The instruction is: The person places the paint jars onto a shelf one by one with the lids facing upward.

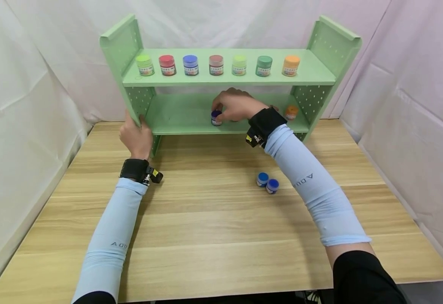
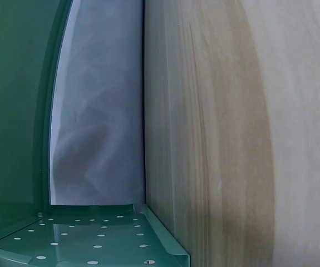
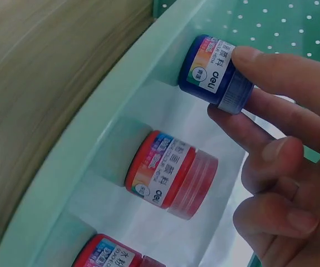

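With thumb and fingers, my right hand pinches a dark blue paint jar at the lower shelf board of a green rack. In the right wrist view, the jar's label faces the camera and the thumb lies near its lid. Beside it stand a red paint jar and a second red paint jar, partly cut off by the frame. My left hand grips the rack's left side panel; its fingers are partly hidden behind the panel. The left wrist view shows only the perforated green panel, shelf underside and table.
Several paint jars in different colours line the upper board. An orange jar stands at the lower board's right end. Two blue jars, one lighter and one darker, stand on the wooden table. White cloth hangs around.
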Demonstrator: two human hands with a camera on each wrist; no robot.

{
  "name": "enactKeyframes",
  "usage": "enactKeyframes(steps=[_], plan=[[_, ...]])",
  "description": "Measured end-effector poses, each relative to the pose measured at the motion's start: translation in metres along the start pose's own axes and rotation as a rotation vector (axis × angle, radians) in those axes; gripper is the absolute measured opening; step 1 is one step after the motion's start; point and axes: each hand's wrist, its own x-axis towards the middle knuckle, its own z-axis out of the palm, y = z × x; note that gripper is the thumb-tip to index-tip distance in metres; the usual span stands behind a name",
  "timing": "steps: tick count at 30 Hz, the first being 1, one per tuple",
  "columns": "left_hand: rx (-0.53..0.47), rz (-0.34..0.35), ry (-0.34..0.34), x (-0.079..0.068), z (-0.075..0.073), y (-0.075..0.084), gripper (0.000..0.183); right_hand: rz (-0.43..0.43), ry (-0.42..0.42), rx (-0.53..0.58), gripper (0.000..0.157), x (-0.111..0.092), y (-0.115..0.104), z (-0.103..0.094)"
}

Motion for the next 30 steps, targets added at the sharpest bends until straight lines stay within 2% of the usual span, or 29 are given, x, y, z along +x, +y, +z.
enactKeyframes(steps=[7,17,30], plan=[[0.006,-0.009,-0.008,-0.001,-0.001,0.001,0.027,0.083,0.011,-0.013,0.039,0.009,0.004,-0.001],[0.017,-0.010,-0.008,0.000,-0.001,0.002,0.026,0.096,0.022,-0.026,0.036,0.011,0.005,-0.002],[0.025,-0.007,-0.007,0.000,-0.002,0.000,0.027,0.117,0.025,-0.020,0.040,0.014,0.007,0.000]])
